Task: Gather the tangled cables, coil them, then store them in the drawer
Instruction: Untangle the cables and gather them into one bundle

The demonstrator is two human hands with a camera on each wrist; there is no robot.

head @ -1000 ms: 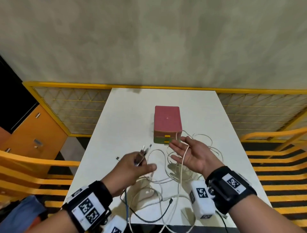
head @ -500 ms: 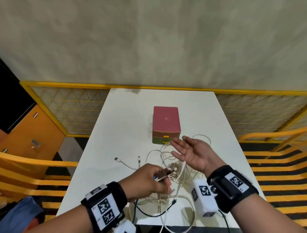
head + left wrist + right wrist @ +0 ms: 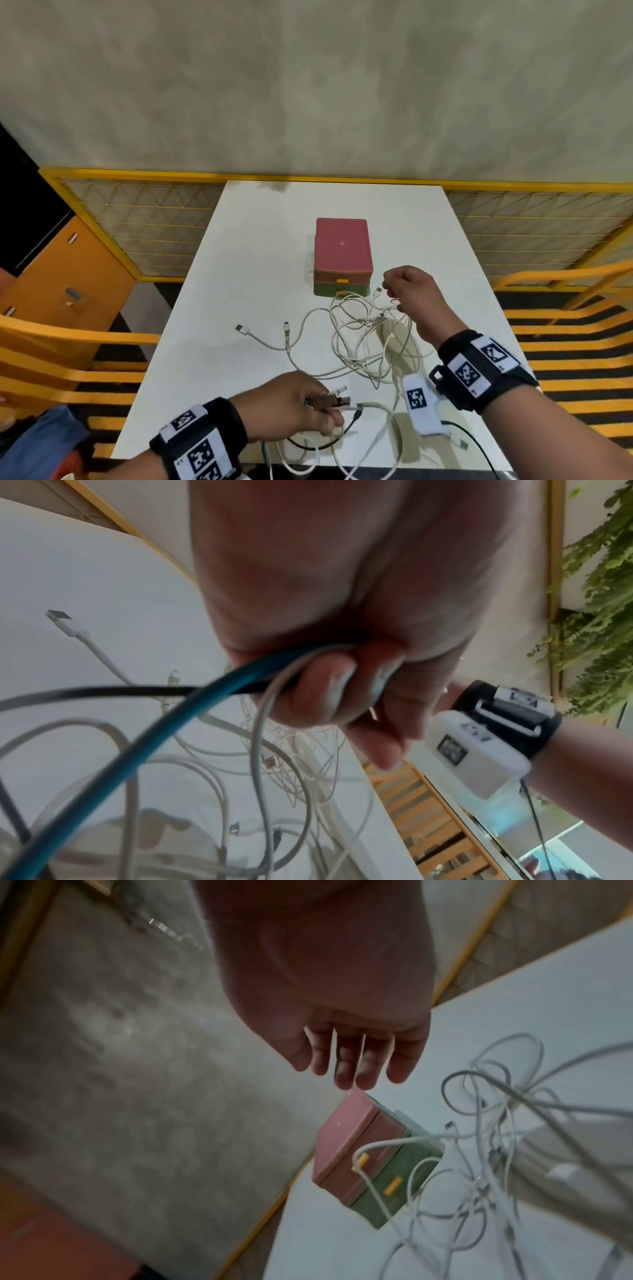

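Observation:
A small drawer box, pink on top and green below with yellow handles, stands mid-table with both drawers closed. A tangle of white cables lies in front of it. My left hand is near the front edge and grips a bundle of cable ends. In the left wrist view its fingers curl round a blue cable, a black one and a white one. My right hand hovers palm down beside the box, its fingers loosely extended. Thin white strands rise toward its underside. The thumb is hidden.
The white table also carries a loose white USB plug left of the tangle. Several cables hang over the front edge. Yellow mesh railings and orange benches flank the table, and an orange cabinet stands at the far left.
My left hand pulled the gripped cable ends back toward the table's front edge. My right hand turned from palm up to palm down and moved closer to the box.

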